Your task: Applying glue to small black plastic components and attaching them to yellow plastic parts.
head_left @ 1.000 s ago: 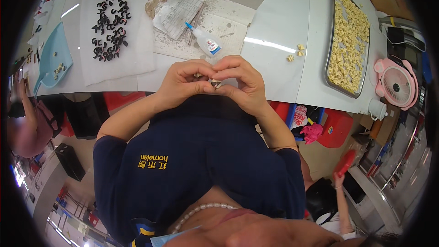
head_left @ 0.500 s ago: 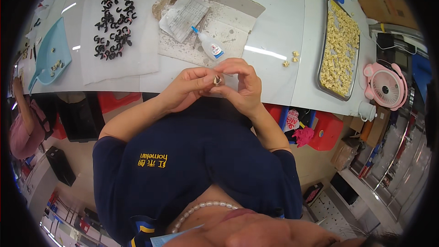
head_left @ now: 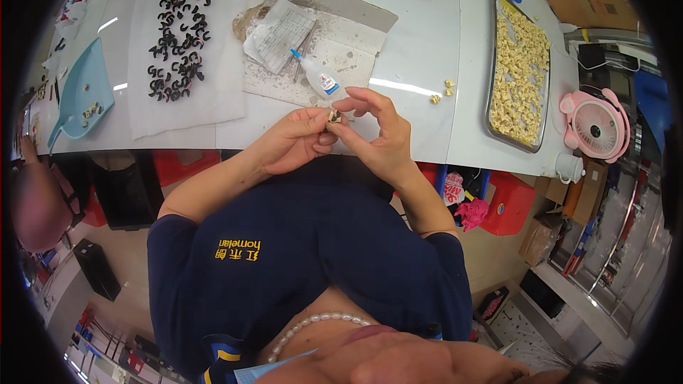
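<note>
Cream-coloured small piece (head_left: 333, 116) pinched betw. fingertips of my left hand (head_left: 295, 144) & right hand (head_left: 377, 135), both closed on it, above worktop (head_left: 427, 50) edge. Glue bottle (head_left: 316, 78) lies just beyond; tray (head_left: 491, 64) of similar pieces at right, black curved parts (head_left: 176, 35) at left.

Hands: left hand (head_left: 295, 144) and right hand (head_left: 377, 135) meet at table's (head_left: 420, 50) near edge, a small part (head_left: 333, 116) pinched between their fingertips.
Glue bottle (head_left: 316, 78): just behind the hands, lying on a sheet (head_left: 334, 53).
Left of sheet: cloth (head_left: 213, 99) bearing hooks (head_left: 178, 28); scoop (head_left: 82, 92) farther left.
Right: loose pieces (head_left: 441, 91), then tray (head_left: 491, 110) filled with pieces.
Far right: fan (head_left: 596, 124), at the table's end.
</note>
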Demonstrator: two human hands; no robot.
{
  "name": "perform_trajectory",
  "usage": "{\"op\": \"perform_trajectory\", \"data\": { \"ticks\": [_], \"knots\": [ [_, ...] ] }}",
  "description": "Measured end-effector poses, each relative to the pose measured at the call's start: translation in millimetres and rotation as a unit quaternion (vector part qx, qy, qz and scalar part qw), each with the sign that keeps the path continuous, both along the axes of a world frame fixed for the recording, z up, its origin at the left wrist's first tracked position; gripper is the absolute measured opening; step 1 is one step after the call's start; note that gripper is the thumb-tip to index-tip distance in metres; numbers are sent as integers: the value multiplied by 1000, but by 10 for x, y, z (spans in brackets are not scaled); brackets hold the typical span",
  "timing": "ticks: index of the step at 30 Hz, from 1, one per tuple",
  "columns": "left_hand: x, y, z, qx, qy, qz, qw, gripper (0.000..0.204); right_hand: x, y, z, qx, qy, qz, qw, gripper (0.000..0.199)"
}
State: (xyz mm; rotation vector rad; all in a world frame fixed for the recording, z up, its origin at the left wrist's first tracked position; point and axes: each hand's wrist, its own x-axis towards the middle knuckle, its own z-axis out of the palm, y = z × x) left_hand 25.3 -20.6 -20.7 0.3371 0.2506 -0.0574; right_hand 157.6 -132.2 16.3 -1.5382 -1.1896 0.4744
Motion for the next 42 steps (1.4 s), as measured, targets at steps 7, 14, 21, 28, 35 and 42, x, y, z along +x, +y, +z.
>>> {"op": "perform_trajectory", "data": {
  "ticks": [7, 14, 21, 28, 35, 42],
  "knots": [
    [8, 8, 22, -18, 5, -12, 1000, 26, 35, 13, 57, -28, 8, 27, 999, 45],
    [-31, 46, -8, 52, 30, -41, 997, 26, 189, 89, 261, -130, 59, 145, 979, 33],
    [-65, 45, 58, 64, 15, -64, 996, 24, 348, 193, 429, -220, 150, 235, 935, 21],
    [-60, 42, 55, 79, 48, -64, 994, 23, 340, 224, 515, -243, 50, 252, 935, 18],
    [-17, 102, 182, 92, 49, -90, 990, 21, 467, 254, 472, -291, 164, 279, 900, 18],
    [-38, 160, 162, 93, 16, -52, 994, 20, 825, 417, 485, -245, 284, 226, 899, 31]
  ]
}}
